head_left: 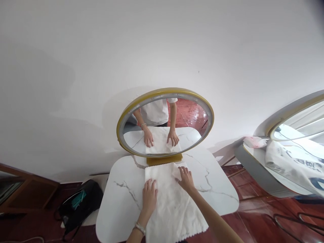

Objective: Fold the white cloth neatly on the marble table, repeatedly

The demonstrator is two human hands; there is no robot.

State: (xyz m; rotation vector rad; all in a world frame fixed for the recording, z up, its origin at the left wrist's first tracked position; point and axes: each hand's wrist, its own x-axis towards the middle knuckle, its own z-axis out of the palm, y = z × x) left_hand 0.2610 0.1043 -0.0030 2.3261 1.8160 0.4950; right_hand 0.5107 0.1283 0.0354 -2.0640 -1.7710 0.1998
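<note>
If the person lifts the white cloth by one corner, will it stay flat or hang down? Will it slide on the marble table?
The white cloth is probably floppy: it drapes over the table edge, and its far corner folds under the right hand. It looks thin, so likely light. The marble table looks smooth and glossy, so the cloth may slide unless the left hand presses it flat.

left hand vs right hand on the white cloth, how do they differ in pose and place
The left hand lies flat, nearer the cloth's left edge; the right hand sits farther up, by the folded far corner. The left wrist wears a bracelet; the right wrist is bare. Both rest on the white cloth on the marble table.
</note>
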